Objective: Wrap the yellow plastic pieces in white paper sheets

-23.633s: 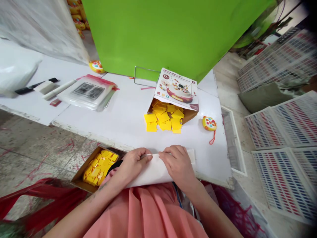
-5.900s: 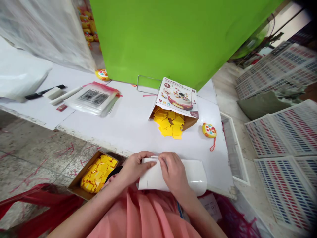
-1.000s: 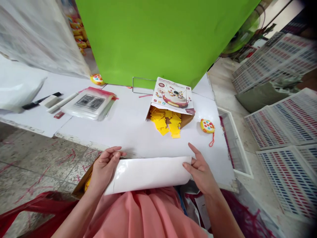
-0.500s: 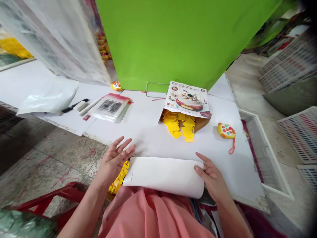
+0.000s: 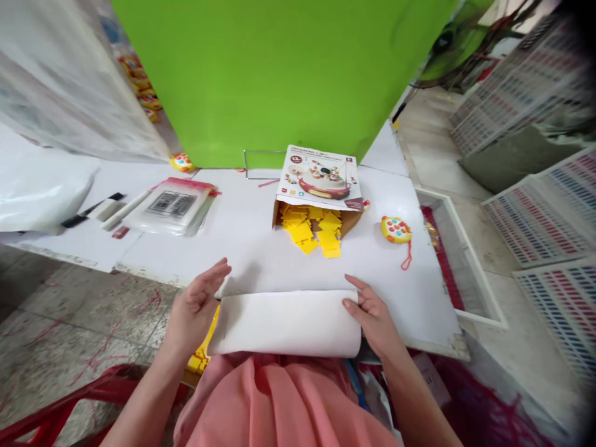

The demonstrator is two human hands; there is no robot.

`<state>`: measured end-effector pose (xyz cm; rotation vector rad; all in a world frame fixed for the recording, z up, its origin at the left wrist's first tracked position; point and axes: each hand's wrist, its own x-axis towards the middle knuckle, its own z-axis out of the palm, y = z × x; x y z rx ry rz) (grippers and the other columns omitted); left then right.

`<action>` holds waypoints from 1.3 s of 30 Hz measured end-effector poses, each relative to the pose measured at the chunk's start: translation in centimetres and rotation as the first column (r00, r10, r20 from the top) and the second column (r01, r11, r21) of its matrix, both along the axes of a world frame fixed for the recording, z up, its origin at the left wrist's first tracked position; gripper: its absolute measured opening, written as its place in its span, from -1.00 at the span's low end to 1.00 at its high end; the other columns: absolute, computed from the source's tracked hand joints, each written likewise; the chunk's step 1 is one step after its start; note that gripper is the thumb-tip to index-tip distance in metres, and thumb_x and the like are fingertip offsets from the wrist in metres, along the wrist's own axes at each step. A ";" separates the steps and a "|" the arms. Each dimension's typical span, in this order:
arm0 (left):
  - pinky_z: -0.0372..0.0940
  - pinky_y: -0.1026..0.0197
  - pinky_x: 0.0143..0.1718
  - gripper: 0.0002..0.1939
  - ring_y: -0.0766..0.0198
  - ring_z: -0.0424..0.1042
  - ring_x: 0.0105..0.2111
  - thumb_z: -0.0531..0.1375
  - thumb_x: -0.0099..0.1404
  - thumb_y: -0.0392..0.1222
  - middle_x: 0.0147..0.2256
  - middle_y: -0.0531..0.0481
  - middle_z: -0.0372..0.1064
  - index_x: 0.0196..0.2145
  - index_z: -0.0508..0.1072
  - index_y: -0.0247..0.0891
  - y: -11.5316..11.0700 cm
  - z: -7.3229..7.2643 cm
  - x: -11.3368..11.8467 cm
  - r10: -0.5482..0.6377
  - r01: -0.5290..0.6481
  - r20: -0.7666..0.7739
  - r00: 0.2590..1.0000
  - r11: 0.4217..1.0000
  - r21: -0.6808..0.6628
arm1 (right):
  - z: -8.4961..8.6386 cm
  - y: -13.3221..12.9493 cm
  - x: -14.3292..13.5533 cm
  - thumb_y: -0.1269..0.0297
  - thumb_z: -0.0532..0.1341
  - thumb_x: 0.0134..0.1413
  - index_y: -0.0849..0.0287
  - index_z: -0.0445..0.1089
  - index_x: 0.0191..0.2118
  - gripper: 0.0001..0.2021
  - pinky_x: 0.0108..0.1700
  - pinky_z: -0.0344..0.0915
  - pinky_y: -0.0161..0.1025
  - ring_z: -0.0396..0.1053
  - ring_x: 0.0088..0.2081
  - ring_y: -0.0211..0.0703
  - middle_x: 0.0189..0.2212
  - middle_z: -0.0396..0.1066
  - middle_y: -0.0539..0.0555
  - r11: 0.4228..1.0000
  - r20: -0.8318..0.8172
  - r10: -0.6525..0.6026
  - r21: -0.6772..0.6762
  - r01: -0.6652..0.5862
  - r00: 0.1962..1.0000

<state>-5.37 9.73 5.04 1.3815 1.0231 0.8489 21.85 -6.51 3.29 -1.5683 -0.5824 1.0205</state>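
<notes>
A blank white sheet (image 5: 288, 323), curved over like a roll, lies across my lap at the table's front edge. My right hand (image 5: 372, 316) holds its right end, the thumb on the top face and the index finger stretched past the edge. Beside the left end is my left hand (image 5: 198, 304), open with fingers stretched out and the palm turned toward the sheet; whether it touches the sheet is hard to tell. Below the left hand, a pile of yellow pieces (image 5: 199, 360) shows partly.
Beyond the sheet, a printed box (image 5: 321, 177) spills yellow cards (image 5: 302, 233) onto the white table (image 5: 242, 230). A yellow toy with a red cord (image 5: 395, 230) sits to its right. Plastic bags (image 5: 170, 205) and a black marker (image 5: 93, 210) lie left. A green panel (image 5: 279, 81) stands behind.
My view has swung right, so the table things appear further left. My left hand has turned more edge-on, its fingers closer together. The right hand stays at the sheet's right end.
</notes>
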 end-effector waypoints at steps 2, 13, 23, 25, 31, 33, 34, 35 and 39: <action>-0.07 0.02 0.20 -0.64 0.11 0.15 0.13 0.14 0.18 -0.21 0.10 -0.02 0.23 -0.03 0.39 -0.11 -0.4 0.8 0.9 -0.130 0.157 -0.193 0.973 0.978 0.134 | 0.5 0.0 -0.2 0.11 0.27 -0.09 0.06 0.14 0.11 -0.40 -0.40 0.23 -0.29 0.30 -0.44 -0.21 -0.46 0.38 -0.04 1.000 -0.069 0.010 0.005 -0.010 0.998; 0.23 0.12 -0.08 -0.70 0.15 0.40 -0.17 0.17 0.20 -0.11 -0.17 -0.06 0.47 -0.09 0.45 -0.12 -3.9 0.4 8.3 -0.438 0.605 -0.440 0.784 0.696 0.387 | 3.6 -2.1 -2.6 0.18 0.22 0.01 0.04 0.13 0.11 -0.49 -0.35 0.28 -0.32 0.31 -0.37 -0.22 -0.33 0.41 0.01 0.994 0.087 -0.108 -0.004 0.108 0.990; 0.18 0.08 -0.09 -0.70 0.15 0.39 -0.30 0.26 0.08 -0.01 -0.34 -0.02 0.50 -0.22 0.52 -0.10 -5.1 2.1 7.8 -0.485 0.624 -0.453 0.748 0.746 0.232 | 3.8 -3.4 -4.2 0.22 0.25 -0.02 0.05 0.17 0.09 -0.49 -0.27 0.33 -0.25 0.39 -0.29 -0.13 -0.27 0.45 0.07 0.974 0.284 -0.215 0.000 0.225 0.934; 0.21 0.11 -0.13 -0.71 0.15 0.40 -0.28 0.27 0.06 -0.02 -0.33 -0.01 0.50 -0.23 0.52 -0.09 -5.5 2.2 7.6 -0.494 0.616 -0.434 0.754 0.762 0.202 | 4.0 -3.8 -4.1 0.24 0.25 -0.02 0.05 0.20 0.06 -0.52 -0.29 0.34 -0.25 0.40 -0.30 -0.13 -0.30 0.46 0.06 0.979 0.304 -0.194 -0.008 0.206 0.933; 0.27 0.26 -0.35 -0.82 0.22 0.44 -0.39 0.27 0.08 -0.11 -0.38 0.03 0.51 -0.32 0.55 -0.11 -6.4 2.1 7.2 -0.574 0.617 -0.309 0.758 0.785 0.054 | 3.5 -5.5 -3.3 0.22 0.27 -0.04 0.08 0.23 0.05 -0.52 -0.42 0.32 -0.26 0.37 -0.42 -0.15 -0.36 0.45 0.06 0.981 0.214 -0.163 -0.072 0.182 0.963; 0.27 0.28 -0.37 -0.82 0.23 0.44 -0.40 0.27 0.07 -0.13 -0.40 0.04 0.51 -0.31 0.56 -0.10 -6.5 2.0 7.2 -0.586 0.625 -0.288 0.758 0.779 0.060 | 3.4 -5.8 -3.3 0.22 0.27 -0.04 0.06 0.17 0.08 -0.47 -0.42 0.32 -0.26 0.36 -0.44 -0.17 -0.41 0.45 0.03 0.983 0.134 -0.157 -0.078 0.168 0.979; 0.26 0.29 -0.38 -0.82 0.24 0.44 -0.41 0.28 0.07 -0.13 -0.41 0.04 0.51 -0.30 0.56 -0.10 -6.5 1.9 7.2 -0.585 0.625 -0.287 0.759 0.778 0.068 | 3.5 -5.9 -3.3 0.22 0.27 -0.04 0.05 0.16 0.09 -0.46 -0.42 0.32 -0.27 0.35 -0.45 -0.17 -0.42 0.44 0.02 0.983 0.114 -0.154 -0.080 0.164 0.981; 0.26 0.29 -0.39 -0.82 0.25 0.44 -0.42 0.28 0.07 -0.13 -0.42 0.04 0.51 -0.30 0.56 -0.09 -6.5 1.8 7.2 -0.584 0.625 -0.288 0.759 0.777 0.075 | 3.7 -5.9 -3.3 0.22 0.28 -0.05 0.05 0.17 0.08 -0.47 -0.43 0.32 -0.27 0.35 -0.45 -0.17 -0.42 0.44 0.02 0.983 0.115 -0.153 -0.082 0.163 0.981; 0.25 0.28 -0.38 -0.83 0.26 0.43 -0.43 0.25 0.11 -0.12 -0.43 0.04 0.50 -0.30 0.56 -0.10 -6.3 1.7 7.2 -0.603 0.649 -0.295 0.741 0.756 0.083 | 4.6 -5.6 -3.6 0.20 0.26 -0.04 0.09 0.23 0.03 -0.54 -0.41 0.34 -0.26 0.37 -0.45 -0.16 -0.41 0.46 0.04 0.981 0.212 -0.152 -0.086 0.174 0.965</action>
